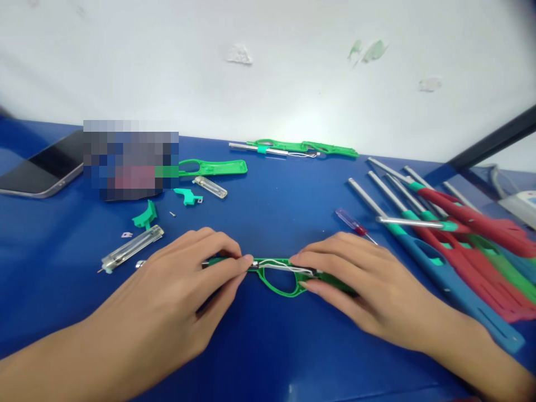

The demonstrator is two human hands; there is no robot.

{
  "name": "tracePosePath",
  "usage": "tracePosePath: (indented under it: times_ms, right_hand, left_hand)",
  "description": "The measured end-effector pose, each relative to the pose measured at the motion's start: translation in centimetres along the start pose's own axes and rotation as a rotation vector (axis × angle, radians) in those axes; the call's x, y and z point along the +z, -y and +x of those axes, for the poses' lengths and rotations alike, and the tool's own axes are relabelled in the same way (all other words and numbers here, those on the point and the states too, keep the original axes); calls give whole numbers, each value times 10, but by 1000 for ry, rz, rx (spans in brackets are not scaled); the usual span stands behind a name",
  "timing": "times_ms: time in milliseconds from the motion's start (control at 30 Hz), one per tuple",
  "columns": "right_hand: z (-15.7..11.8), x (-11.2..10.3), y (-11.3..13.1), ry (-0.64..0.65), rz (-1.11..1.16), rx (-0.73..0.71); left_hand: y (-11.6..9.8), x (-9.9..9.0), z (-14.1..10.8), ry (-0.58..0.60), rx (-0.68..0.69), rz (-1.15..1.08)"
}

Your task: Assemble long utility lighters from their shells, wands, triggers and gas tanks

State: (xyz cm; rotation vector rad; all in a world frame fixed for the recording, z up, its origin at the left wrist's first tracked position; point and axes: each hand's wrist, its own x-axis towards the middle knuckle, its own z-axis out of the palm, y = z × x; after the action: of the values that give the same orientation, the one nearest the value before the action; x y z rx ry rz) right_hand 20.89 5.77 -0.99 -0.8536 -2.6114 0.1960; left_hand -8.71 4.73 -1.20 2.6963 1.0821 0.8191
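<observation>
A green lighter casing half (278,290) lies across the middle, its finger loop toward me and white wires running along its upper edge. My left hand (196,285) pinches the left end, thumb and forefinger by a dark part at the wires' left end. On the right end my right hand (355,279) is closed, its fingers and thumb around the casing where the wires end. Both hands hide much of the casing's ends. Left of them lie a clear fuel tank (133,248), a teal trigger (146,215) and small metal pieces (127,235).
Assembled lighters (456,257) pile up at the right, beside a screwdriver (352,221). Farther back lie another open casing (326,148), a green half (221,168), a second tank (211,187) and a teal piece (188,196). A phone (46,164) is at the left.
</observation>
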Motion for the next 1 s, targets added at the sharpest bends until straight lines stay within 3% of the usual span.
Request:
tracePosePath:
  times_ms: [533,800,1000]
  right_hand:
    - [-1,0,0,-2,-30,3]
    - [0,-1,2,-11,-36,-4]
    - [-3,0,3,-23,-94,40]
  left_hand:
    - [4,6,-2,58,-49,-29]
    - [-3,2,0,-2,-114,-91]
    - [-7,3,-3,-46,-64,-46]
